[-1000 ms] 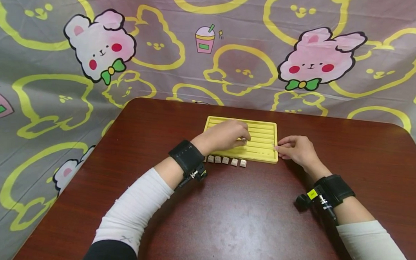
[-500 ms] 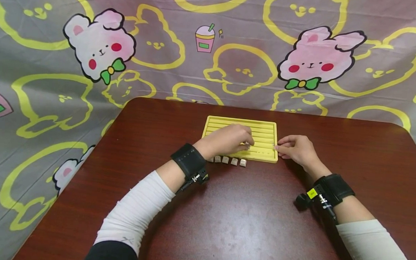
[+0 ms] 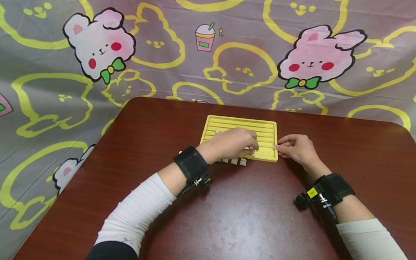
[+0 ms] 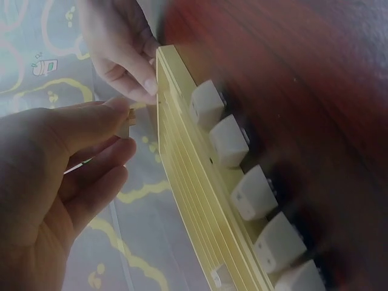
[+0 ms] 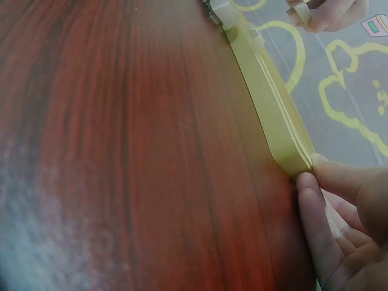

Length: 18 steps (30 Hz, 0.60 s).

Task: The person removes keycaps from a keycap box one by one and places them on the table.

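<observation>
A shallow yellow tray (image 3: 266, 129) with parallel ridged rows lies on the table. Over its lower right part, my left hand (image 3: 233, 143) pinches a small keycap (image 4: 125, 126) between thumb and fingertips. My right hand (image 3: 298, 149) grips the tray's right edge, its thumb and finger at the corner in the right wrist view. One pale keycap (image 3: 218, 132) sits inside the tray at the left, behind the left wrist. Along the tray's near side stands a row of several off-white keycaps (image 4: 254, 193), partly hidden by the left forearm in the head view.
The dark reddish-brown table (image 3: 252, 218) extends toward me and to both sides. Behind it hangs a grey cloth (image 3: 248, 26) with cartoon rabbits and yellow outlines. Each wrist wears a black strap (image 3: 192, 164) with a small camera.
My left hand has moved right and nearer to me over the tray, still pinching the keycap. The keycap inside the tray has come into sight behind it. The right hand stays put.
</observation>
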Each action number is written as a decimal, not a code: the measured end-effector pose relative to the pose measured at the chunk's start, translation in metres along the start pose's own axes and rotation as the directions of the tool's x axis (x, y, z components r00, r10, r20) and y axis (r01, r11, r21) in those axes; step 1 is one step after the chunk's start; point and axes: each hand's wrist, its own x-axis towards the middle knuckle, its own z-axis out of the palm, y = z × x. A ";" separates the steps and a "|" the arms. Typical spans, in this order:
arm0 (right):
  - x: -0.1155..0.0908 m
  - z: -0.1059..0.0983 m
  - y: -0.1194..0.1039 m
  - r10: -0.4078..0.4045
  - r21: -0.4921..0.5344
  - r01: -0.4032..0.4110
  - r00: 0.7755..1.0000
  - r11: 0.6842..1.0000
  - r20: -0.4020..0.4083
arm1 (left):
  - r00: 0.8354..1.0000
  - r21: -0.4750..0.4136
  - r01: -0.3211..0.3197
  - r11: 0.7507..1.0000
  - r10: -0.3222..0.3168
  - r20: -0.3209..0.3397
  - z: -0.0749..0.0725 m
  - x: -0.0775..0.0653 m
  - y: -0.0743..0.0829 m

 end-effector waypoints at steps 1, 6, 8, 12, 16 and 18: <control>0.000 0.000 0.000 0.001 0.000 -0.001 1.000 1.000 0.001 | 1.000 0.002 -0.004 1.000 0.004 0.000 0.000 0.001 0.001; 0.002 -0.001 0.000 -0.001 -0.002 0.001 1.000 1.000 0.000 | 1.000 0.013 -0.012 1.000 0.012 0.001 0.002 0.004 0.003; 0.002 -0.002 0.000 -0.005 -0.002 0.005 1.000 1.000 0.001 | 1.000 0.016 -0.012 1.000 0.012 0.002 0.003 0.005 0.005; 0.003 -0.002 0.001 -0.013 -0.005 0.013 1.000 1.000 0.002 | 1.000 0.009 -0.016 1.000 0.016 0.004 0.005 0.007 0.008; 0.004 -0.003 0.002 -0.022 -0.006 0.022 1.000 1.000 0.001 | 1.000 0.014 -0.030 0.999 0.030 0.011 0.008 0.008 0.010; 0.005 -0.003 0.003 -0.025 -0.004 0.025 1.000 1.000 0.000 | 0.999 0.013 -0.033 0.999 0.033 0.013 0.009 0.008 0.012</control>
